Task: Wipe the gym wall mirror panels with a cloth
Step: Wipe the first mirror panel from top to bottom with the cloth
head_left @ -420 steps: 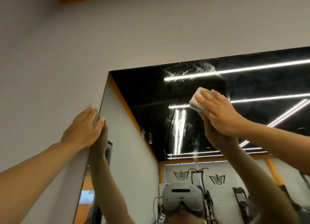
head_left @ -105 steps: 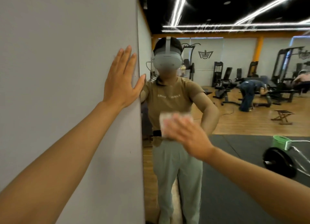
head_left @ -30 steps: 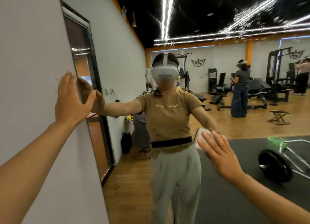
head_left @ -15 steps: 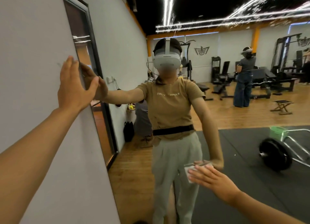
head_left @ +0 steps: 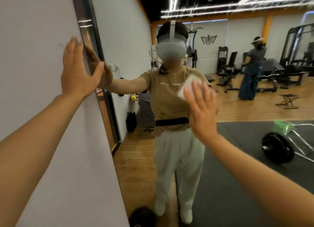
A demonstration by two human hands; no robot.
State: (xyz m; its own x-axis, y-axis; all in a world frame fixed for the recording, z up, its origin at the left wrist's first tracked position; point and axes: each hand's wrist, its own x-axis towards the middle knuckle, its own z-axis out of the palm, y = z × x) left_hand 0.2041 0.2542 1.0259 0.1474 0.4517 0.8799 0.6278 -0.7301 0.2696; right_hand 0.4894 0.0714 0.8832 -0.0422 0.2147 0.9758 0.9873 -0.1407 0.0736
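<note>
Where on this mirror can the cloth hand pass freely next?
Free glass lies below the right hand and cloth, down the mirror, and out to the right. It is crowded at the mirror's left edge, where the left hand rests flat on the wall.

— What is underfoot in the reflection?

— A warm brown wooden plank floor (head_left: pixel 136 160), and on it a large dark rubber mat (head_left: pixel 237 184).

— What lies on the mat?

— A black round weight plate (head_left: pixel 277 150), beside a pale green plastic box (head_left: pixel 282 126).

— And on the planks?

— A small dark folding stool (head_left: pixel 288 100), and black gym benches (head_left: pixel 229 68) further off.
</note>
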